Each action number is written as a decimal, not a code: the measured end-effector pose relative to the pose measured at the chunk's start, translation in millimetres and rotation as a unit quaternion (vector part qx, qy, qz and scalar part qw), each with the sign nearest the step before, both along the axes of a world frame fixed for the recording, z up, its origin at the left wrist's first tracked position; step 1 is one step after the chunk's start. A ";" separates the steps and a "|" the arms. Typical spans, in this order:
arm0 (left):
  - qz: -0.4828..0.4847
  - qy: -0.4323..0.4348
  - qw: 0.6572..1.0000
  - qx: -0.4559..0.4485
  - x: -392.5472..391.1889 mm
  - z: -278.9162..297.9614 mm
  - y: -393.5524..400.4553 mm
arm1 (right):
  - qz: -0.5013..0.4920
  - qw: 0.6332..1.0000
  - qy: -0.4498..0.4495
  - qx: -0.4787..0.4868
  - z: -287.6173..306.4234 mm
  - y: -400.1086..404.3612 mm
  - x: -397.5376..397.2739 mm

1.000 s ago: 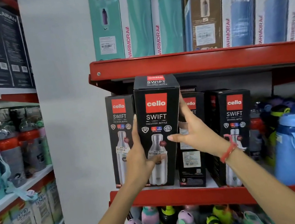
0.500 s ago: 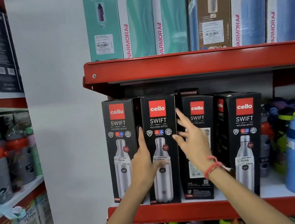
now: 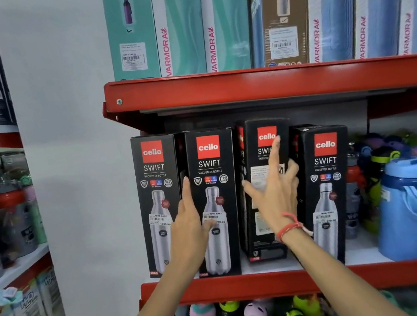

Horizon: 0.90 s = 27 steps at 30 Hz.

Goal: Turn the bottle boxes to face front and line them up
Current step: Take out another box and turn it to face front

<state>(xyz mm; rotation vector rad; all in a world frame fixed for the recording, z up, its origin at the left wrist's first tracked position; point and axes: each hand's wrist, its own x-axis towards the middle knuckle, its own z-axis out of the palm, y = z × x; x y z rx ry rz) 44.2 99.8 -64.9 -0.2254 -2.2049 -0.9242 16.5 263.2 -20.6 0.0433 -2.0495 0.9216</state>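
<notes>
Four Cello boxes upright | left hand spread on second | right hand spread against third

second box shelved | right hand now on third box

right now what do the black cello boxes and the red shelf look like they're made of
Cello boxes: probably printed cardboard with a slightly glossy finish, judging by crisp folded edges and soft sheen. Red shelf: looks like painted sheet metal, with a smooth glossy lip; a screw shows on the shelf above.
</notes>
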 end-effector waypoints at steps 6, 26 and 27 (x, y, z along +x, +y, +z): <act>0.021 0.010 1.000 -0.013 20.5 3.8 12.1 | 0.029 0.999 -0.007 0.015 32.9 33.5 34.0; -0.334 -0.124 0.931 0.082 93.4 28.6 65.1 | 0.575 0.808 -0.090 -0.091 37.2 120.3 88.5; -0.321 -0.114 0.937 0.077 88.2 29.6 67.1 | 0.588 0.798 -0.106 -0.086 42.0 120.9 83.7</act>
